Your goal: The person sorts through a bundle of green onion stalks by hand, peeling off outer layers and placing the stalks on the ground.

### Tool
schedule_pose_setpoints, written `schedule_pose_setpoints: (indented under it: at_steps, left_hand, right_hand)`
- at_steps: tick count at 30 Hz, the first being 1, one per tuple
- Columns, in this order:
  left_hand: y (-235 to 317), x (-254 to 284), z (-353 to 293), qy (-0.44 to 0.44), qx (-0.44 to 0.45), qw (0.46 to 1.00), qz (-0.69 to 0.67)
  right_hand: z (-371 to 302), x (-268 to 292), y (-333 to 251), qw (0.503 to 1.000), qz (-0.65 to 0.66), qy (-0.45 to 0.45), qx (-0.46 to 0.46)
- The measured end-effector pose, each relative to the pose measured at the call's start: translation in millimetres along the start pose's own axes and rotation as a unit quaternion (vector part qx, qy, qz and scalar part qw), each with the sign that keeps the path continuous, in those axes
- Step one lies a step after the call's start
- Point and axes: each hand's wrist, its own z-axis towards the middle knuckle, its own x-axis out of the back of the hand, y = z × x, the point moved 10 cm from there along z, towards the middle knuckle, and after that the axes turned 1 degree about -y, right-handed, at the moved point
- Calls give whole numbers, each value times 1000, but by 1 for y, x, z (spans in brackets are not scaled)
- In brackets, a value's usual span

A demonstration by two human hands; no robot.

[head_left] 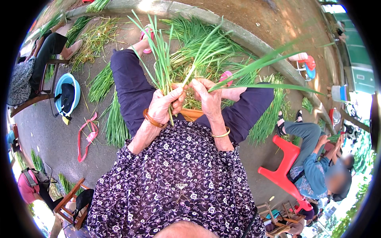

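My left hand (163, 105) is closed around a small bunch of long green leafy stalks (162, 69), like garlic chives, whose tips fan upward. A pale-stemmed stalk (190, 73) slants up between my two hands. The fingers of my right hand (208, 95) are pinched close beside the left, and long green blades (266, 61) stretch from them to the right, blurred at the tips. Both hands are above my lap. Beyond them a large heap of the same green stalks (198, 45) lies on the ground. Part of an orange-brown thing (192, 114) shows beneath my hands.
Bundles of stalks (116, 123) lie beside my legs. To the left are a light-blue basin (62, 89) holding a dark bag, and a red strap (91, 137). A red plastic stool (283, 160) stands at right near a seated person (313, 166). A stone curb (246, 37) curves behind the heap.
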Motion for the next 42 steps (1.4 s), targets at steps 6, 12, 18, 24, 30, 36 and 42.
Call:
schedule_pose_setpoints:
  at_steps: [6, 12, 18, 24, 30, 36, 42]
  left_hand:
    - [7, 10, 3, 4, -28, 999, -19]
    - [11, 13, 0, -18, -36, 998, -49]
    - [10, 11, -1, -34, -20, 997, -68]
    - [10, 13, -3, -38, -24, 997, -69]
    - [6, 17, -2, 9, -21, 999, -44]
    - [1, 16, -3, 36, -23, 999, 21]
    - [-5, 18, -1, 53, -36, 996, 63]
  right_hand:
    - [-12, -6, -21, 978, 155, -140, 21]
    - [4, 84, 18, 988, -57, 127, -60]
    - [7, 107, 13, 969, 160, 181, 51]
    - [11, 86, 18, 944, 321, 76, -8]
    - [7, 39, 15, 954, 293, 56, -36]
    - [7, -2, 0, 985, 167, 34, -18]
    - [10, -14, -4, 997, 39, 62, -5]
